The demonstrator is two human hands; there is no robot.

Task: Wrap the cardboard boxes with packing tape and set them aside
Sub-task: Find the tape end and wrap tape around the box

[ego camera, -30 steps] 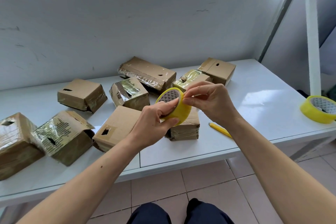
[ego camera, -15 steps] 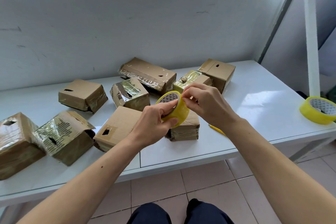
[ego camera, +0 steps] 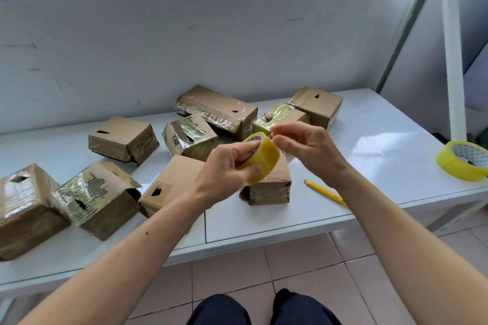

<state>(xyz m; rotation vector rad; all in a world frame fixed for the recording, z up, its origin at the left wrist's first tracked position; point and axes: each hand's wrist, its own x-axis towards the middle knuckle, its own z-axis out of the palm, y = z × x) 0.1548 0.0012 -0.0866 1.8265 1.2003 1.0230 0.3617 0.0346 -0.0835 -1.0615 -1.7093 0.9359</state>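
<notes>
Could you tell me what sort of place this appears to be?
Probably a simple packing station, perhaps in a storeroom: taped cardboard boxes spread over a white table, a spare tape roll at its edge, and a tiled floor below.

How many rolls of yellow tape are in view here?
2. One tape roll is held up in the left hand over the boxes, the right hand picking at its rim. The second roll lies at the table's right edge.
</notes>
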